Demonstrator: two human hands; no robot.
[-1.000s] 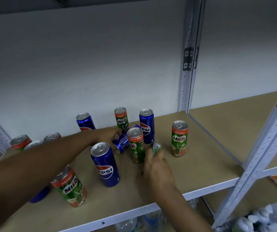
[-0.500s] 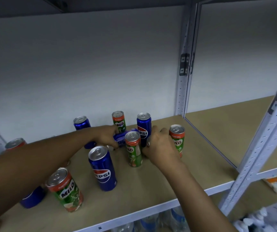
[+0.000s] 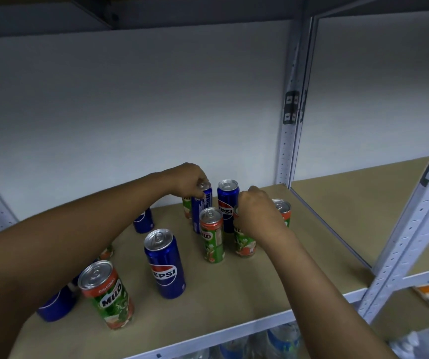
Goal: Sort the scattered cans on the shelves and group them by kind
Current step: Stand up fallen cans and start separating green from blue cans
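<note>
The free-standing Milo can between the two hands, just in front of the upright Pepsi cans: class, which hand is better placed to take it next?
Probably the right hand. It grips a Milo can right beside the free Milo can, so the two could be grouped. The left hand holds a Pepsi can further back.

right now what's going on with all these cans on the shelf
A person is sorting drink cans on a tan shelf board. The left hand grips the top of an upright blue Pepsi can near the back; the right hand holds the top of a green and red Milo can standing beside another Milo can. Blue and green cans are still mixed, with a Pepsi can and a Milo can loose at the front.
</note>
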